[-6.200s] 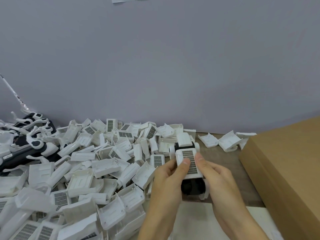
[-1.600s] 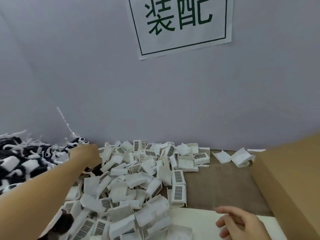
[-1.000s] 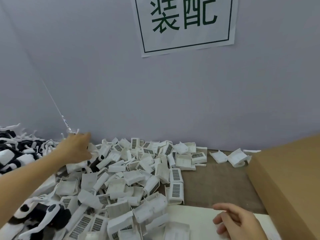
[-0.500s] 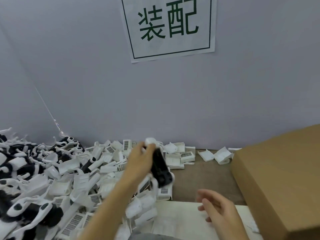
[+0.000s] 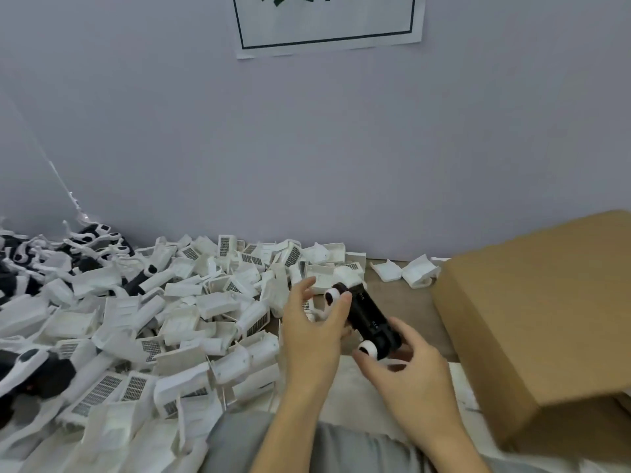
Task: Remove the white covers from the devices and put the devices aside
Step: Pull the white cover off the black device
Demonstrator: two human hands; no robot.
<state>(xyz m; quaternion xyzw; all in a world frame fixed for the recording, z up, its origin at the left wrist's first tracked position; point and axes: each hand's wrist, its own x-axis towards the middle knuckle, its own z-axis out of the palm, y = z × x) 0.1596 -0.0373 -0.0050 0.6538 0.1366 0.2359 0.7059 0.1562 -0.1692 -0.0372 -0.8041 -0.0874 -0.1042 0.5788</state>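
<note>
A pale grey wall (image 5: 307, 148) fills the far side, with a white sign (image 5: 327, 25) taped high on it. A big cardboard box (image 5: 546, 319) sits at the right on the brown table (image 5: 409, 298). A heap of white covers (image 5: 177, 312) spreads across the left, and black-and-white devices (image 5: 37, 264) are piled at the far left. A white sheet (image 5: 345, 390) lies near the person.

Above the near middle of the table, between the heap and the box, a black device (image 5: 370, 317) is held with its long axis running from far left to near right, a white round cap at each end. The left hand (image 5: 312, 331) grips its far end, thumb on the cap, the other fingers loosely spread. The right hand (image 5: 408, 370) holds the near end, fingers curled around the body beside the near cap.
</note>
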